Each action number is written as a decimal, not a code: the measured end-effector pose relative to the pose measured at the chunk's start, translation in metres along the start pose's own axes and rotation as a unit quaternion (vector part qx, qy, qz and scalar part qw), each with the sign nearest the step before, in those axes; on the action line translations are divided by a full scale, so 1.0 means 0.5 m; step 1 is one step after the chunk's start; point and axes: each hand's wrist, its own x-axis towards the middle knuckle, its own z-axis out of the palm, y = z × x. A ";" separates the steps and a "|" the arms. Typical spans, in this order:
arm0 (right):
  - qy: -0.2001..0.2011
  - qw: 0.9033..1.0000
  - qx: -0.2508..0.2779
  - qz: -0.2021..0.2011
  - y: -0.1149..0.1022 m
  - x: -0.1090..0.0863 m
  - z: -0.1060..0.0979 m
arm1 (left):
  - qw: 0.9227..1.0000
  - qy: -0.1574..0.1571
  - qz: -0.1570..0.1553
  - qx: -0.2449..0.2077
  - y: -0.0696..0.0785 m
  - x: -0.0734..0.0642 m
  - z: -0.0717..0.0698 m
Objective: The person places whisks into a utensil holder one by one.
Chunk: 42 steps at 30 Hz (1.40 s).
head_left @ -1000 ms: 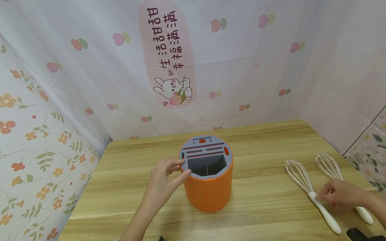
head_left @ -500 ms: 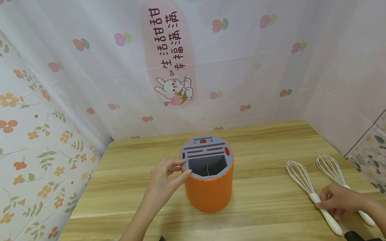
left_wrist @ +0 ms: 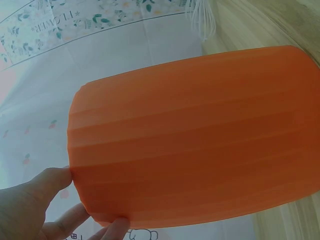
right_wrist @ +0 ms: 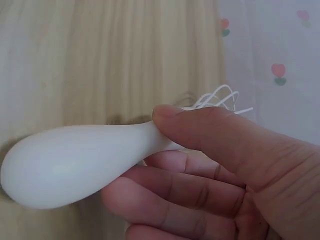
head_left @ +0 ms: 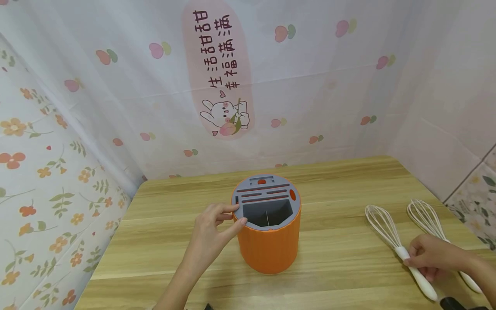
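Note:
An orange round utensil holder (head_left: 268,249) with a grey slotted insert (head_left: 267,189) stands upright on the table. At its left rim, my left hand (head_left: 212,228) holds on with thumb and fingertips. The left wrist view has the holder's ribbed side (left_wrist: 190,135) filling most of it, the fingers at its top edge. Toward the right, a white whisk (head_left: 403,254) has its handle pinched between the thumb and fingers of my right hand (head_left: 434,256). The right wrist view gives that handle (right_wrist: 70,165) close up, the wires partly behind the thumb.
A second white whisk (head_left: 426,217) lies just right of the held one, partly covered by the right hand. Part of a black object (head_left: 453,303) shows at the bottom right edge. Printed curtains (head_left: 310,86) stand behind the wooden table (head_left: 174,198).
My right hand has come to pinch the near whisk's handle, and that whisk has shifted slightly left. My left hand stays at the holder's rim.

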 end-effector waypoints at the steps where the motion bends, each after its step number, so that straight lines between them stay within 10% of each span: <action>1: 0.002 1.000 -0.006 -0.004 -0.004 0.003 0.000 | 1.000 0.000 -0.001 0.000 0.000 0.000 0.000; 18: 0.017 0.988 -0.135 -0.077 -0.198 0.082 0.016 | 1.000 0.003 0.000 -0.003 -0.003 -0.004 0.000; 32: 0.051 0.938 -0.301 -0.162 -0.397 0.119 0.029 | 1.000 0.003 0.003 -0.001 -0.005 -0.003 0.001; 42: 0.040 0.921 -0.315 -0.224 -0.509 0.147 0.046 | 1.000 0.005 0.007 -0.001 -0.004 0.001 0.002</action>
